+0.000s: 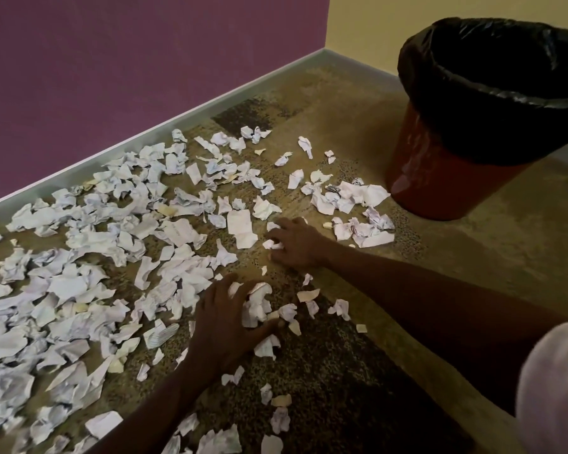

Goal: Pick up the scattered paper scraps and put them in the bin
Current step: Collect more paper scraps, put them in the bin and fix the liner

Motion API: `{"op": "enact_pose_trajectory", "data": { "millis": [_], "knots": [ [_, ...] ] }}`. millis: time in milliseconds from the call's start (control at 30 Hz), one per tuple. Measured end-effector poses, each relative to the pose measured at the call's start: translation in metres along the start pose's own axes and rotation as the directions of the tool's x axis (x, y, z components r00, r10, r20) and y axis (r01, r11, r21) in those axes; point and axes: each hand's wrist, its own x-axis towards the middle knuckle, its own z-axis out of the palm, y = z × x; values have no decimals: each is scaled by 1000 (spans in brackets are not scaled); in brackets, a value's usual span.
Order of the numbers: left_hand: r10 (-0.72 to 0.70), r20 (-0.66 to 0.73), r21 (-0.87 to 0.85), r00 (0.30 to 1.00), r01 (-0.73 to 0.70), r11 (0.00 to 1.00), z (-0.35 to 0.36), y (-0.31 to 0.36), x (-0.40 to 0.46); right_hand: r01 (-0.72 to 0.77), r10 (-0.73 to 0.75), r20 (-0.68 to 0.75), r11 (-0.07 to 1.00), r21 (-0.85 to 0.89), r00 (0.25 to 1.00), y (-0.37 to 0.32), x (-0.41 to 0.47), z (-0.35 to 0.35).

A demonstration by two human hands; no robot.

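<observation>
Several crumpled white paper scraps [89,290] lie scattered over the carpet, thickest at the left and along the wall. A red bin [440,178] lined with a black bag [492,77] stands at the upper right. My left hand [223,319] lies low on the carpet, its fingers curled around a bunch of crumpled scraps [258,306]. Farther off, my right hand [295,244] grips small scraps [273,244] on the floor, roughly a forearm's length left of the bin.
A purple wall [128,60] with a pale skirting board [177,119] borders the carpet [473,257] at the left; a yellow wall stands behind the bin. More scraps lie beside the bin's base [358,204]. A pale sleeve [551,388] shows at the lower right.
</observation>
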Motion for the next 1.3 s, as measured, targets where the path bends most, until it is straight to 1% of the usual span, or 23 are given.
{"op": "enact_pose_trajectory", "data": {
  "millis": [100, 133, 167, 233, 267, 333, 400, 433, 467, 500, 533, 567, 600, 633, 667, 733, 900, 1000, 1100, 1233, 1300],
  "knots": [
    [90, -127, -103, 988, -104, 989, 2, -1, 3, 33, -30, -225, 999, 10, 974, -16, -32, 19],
    [105, -165, -133, 981, -128, 983, 2, -2, 6, 63, -59, -255, 998, 5, 965, -23, -45, 23],
    [113, -194, -165, 974, -146, 975, 3, -3, 10, 101, -97, -250, 995, 1, 963, -29, -57, 26],
    [127, -238, -213, 963, -179, 960, 6, -3, 18, 177, -154, -228, 981, 80, 961, -33, -75, 26],
    [132, -247, -230, 960, -190, 954, 8, -2, 23, 214, -174, -239, 965, 154, 955, -32, -79, 22],
    [123, -222, -265, 967, -181, 947, 11, 1, 32, 265, -184, -291, 926, 267, 939, -22, -79, 13],
    [118, -152, -273, 981, -157, 949, 11, 6, 42, 264, -124, -398, 911, 317, 909, -2, -72, 1],
    [143, -100, -250, 985, -164, 954, 10, 9, 46, 216, -41, -466, 919, 330, 884, 10, -69, -5],
    [182, -41, -213, 982, -187, 959, 11, 11, 51, 126, 66, -524, 938, 323, 849, 24, -66, -11],
    [211, 24, -172, 977, -203, 964, 12, 13, 55, -12, 183, -554, 955, 298, 812, 40, -63, -15],
    [215, 88, -137, 973, -202, 970, 13, 16, 58, -178, 301, -546, 947, 268, 782, 60, -58, -15],
    [203, 137, -114, 969, -188, 975, 15, 18, 60, -329, 415, -501, 910, 253, 760, 76, -57, -14],
    [187, 171, -101, 967, -171, 980, 17, 20, 61, -429, 502, -421, 865, 262, 755, 90, -56, -9],
    [172, 196, -87, 965, -158, 984, 20, 23, 61, -475, 545, -334, 837, 273, 769, 100, -55, -4],
    [164, 218, -69, 962, -153, 986, 22, 25, 60, -483, 546, -262, 833, 269, 796, 105, -55, 3],
    [166, 243, -49, 956, -159, 986, 26, 28, 58, -459, 501, -188, 859, 227, 845, 104, -51, 14],
    [234, 253, -79, 939, -221, 972, 26, 24, 53, -363, 391, -146, 913, 185, 909, 73, -39, 12],
    [283, 272, -79, 920, -272, 959, 22, 21, 49, -269, 293, -204, 953, 137, 934, 55, -44, 21],
    [321, 199, -11, 926, -325, 946, 21, 16, 36, -196, 209, -228, 978, 78, 951, 35, -60, 34],
    [280, 161, 103, 947, -298, 949, 28, 17, 16, -93, 100, -192, 995, 44, 976, 11, -85, 39],
    [244, 149, 118, 958, -262, 958, 31, 18, 12, 0, -12, -214, 998, -56, 977, 5, -98, 49]
  ]
}}
